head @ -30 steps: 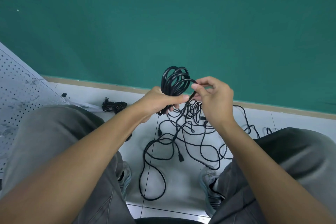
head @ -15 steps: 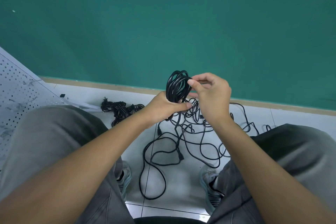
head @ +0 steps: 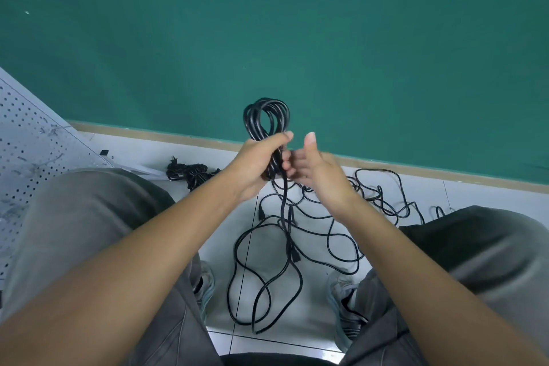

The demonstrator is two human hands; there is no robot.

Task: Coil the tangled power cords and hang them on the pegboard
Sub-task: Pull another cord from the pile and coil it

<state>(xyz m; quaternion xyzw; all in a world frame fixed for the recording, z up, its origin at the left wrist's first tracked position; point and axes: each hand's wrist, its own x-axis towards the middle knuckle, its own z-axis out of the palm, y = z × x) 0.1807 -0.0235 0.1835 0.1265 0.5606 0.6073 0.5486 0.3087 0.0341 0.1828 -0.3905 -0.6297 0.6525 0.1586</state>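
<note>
Right now my left hand (head: 258, 163) grips a partly wound coil (head: 266, 125) of black cord, its loops standing up above the fist, while my right hand (head: 318, 169) sits just beside it with the thumb up and fingers loosely spread, holding nothing that I can see. From the coil a tail drops straight down into the tangled cords (head: 297, 226) sprawled on the white tile floor (head: 303, 309) between my feet. So I judge this cord about half gathered; one finished bundle (head: 191, 172) seems to lie near the wall to the left, and nothing hangs on the pegboard (head: 26, 154) yet, which leans at the far left. Room is tight low down: my knees flank the tangle on both sides and the green wall (head: 297, 24) closes the front, but the space above the floor between my arms is open for winding.
</note>
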